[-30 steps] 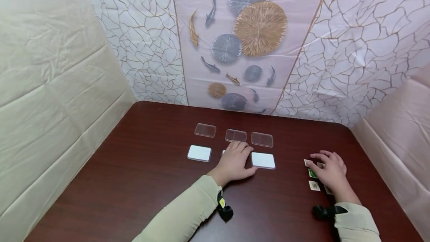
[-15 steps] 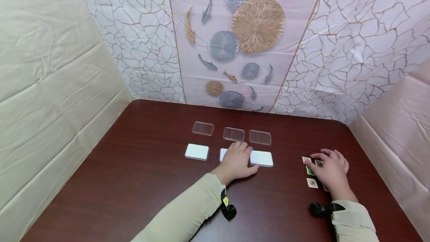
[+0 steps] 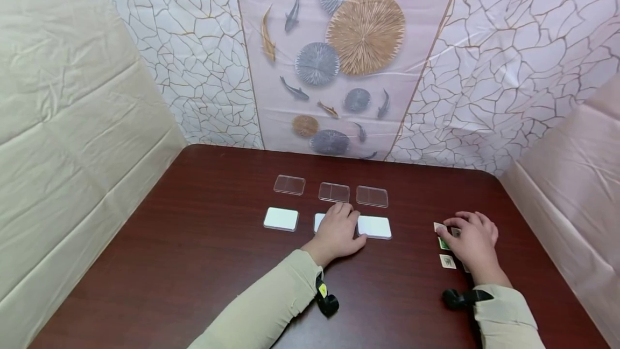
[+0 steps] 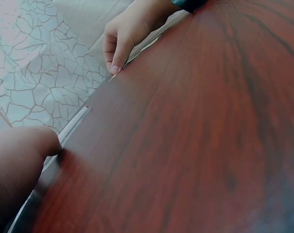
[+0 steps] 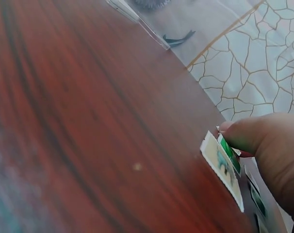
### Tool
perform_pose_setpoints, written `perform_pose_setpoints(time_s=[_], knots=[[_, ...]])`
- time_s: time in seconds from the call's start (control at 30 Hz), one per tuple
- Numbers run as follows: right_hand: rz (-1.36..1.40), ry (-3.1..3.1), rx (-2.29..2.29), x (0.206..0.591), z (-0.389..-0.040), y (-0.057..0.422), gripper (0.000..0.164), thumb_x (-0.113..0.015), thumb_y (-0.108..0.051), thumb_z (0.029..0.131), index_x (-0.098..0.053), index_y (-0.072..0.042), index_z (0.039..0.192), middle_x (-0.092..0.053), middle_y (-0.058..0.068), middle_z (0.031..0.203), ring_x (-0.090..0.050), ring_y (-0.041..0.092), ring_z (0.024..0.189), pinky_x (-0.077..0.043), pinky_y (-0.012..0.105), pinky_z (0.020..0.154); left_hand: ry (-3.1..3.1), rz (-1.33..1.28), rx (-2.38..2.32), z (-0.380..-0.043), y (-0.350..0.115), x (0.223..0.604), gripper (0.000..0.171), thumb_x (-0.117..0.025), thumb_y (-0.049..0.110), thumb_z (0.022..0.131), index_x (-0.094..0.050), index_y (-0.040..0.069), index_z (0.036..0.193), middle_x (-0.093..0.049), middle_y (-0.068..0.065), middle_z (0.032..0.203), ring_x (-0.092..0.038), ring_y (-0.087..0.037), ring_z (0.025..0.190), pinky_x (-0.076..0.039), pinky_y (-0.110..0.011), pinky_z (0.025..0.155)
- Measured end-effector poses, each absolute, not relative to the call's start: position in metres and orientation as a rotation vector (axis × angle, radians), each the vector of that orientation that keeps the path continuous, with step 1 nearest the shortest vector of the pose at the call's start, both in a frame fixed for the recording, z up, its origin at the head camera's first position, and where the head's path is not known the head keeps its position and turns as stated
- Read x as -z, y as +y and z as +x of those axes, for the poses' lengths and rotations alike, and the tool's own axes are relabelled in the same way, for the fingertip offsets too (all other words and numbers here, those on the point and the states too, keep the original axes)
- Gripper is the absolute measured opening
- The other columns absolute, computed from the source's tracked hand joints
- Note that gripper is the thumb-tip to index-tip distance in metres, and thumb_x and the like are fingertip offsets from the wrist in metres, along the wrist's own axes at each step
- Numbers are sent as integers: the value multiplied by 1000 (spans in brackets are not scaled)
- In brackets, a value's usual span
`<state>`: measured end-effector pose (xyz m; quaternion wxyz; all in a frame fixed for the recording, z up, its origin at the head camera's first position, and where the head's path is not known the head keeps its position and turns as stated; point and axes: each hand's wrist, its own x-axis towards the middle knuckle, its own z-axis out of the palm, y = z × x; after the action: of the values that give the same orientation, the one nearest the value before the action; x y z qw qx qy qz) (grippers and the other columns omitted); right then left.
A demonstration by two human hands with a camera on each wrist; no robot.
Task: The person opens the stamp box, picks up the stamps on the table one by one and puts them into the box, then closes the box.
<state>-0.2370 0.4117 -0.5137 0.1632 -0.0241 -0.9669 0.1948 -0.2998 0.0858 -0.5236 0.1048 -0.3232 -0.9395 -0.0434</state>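
Observation:
My left hand (image 3: 335,230) rests over the middle of three white cards in clear cases, so that only the left end of the middle card (image 3: 318,221) shows. Its thumb is spread toward the front edge of the right white card (image 3: 374,227). My right hand (image 3: 473,241) is at a group of small postage stamps, thumb and index finger pinching the far-left stamp (image 3: 439,227). Just in front lie a green stamp (image 3: 444,243) and a pale stamp (image 3: 448,261). In the right wrist view, the pale stamp (image 5: 220,167) shows a toothed edge. The hand partly hides other stamps.
Three clear plastic lids, left (image 3: 289,185), middle (image 3: 334,192) and right (image 3: 372,196), lie in a row behind the cards. The left white card (image 3: 281,219) lies apart from my hands. Patterned cloth (image 3: 368,96) hangs behind the dark red table (image 3: 194,263).
The head view has shifted slightly. My left hand has slid a little to the right, baring more of the middle card. My right hand stays at the same stamp.

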Motion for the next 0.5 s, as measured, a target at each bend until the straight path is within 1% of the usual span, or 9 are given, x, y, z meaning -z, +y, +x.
perform_pose_setpoints(time_s=[0.17, 0.23, 0.37, 0.43, 0.5], knots=[[-85, -2746, -614, 516, -238, 411, 30, -72, -27, 93, -66, 0, 104, -49, 28, 129, -25, 57, 129, -8, 75, 105, -2770, -950, 142, -300, 85, 523, 57, -54, 56, 94, -64, 14, 132, -57, -3, 126, -49, -21, 122, -34, -36, 112], [-77, -2719, -637, 517, -239, 412, 26, -73, -23, 92, -64, -1, 102, -53, 28, 125, -28, 56, 127, -9, 74, 105, -2770, -952, 145, -299, 85, 523, 57, -54, 56, 94, -64, 14, 132, -57, -3, 126, -49, -21, 121, -34, -36, 112], [-46, -2659, -670, 521, -240, 412, 18, -74, -16, 90, -64, -5, 99, -64, 24, 108, -39, 50, 121, -9, 71, 108, -2774, -950, 149, -298, 84, 521, 56, -55, 56, 94, -64, 15, 131, -57, -3, 125, -49, -21, 122, -34, -36, 113], [-29, -2639, -677, 522, -240, 413, 15, -74, -14, 90, -64, -6, 99, -67, 21, 100, -43, 47, 117, -8, 69, 110, -2774, -947, 153, -298, 84, 521, 56, -55, 56, 94, -64, 15, 131, -57, -3, 125, -49, -21, 121, -34, -37, 113], [-19, -2627, -676, 522, -241, 413, 13, -73, -13, 92, -64, -8, 98, -68, 19, 95, -46, 44, 113, -7, 68, 112, -2770, -946, 160, -298, 84, 521, 56, -55, 56, 94, -64, 14, 131, -57, -3, 125, -50, -21, 121, -34, -37, 113]])
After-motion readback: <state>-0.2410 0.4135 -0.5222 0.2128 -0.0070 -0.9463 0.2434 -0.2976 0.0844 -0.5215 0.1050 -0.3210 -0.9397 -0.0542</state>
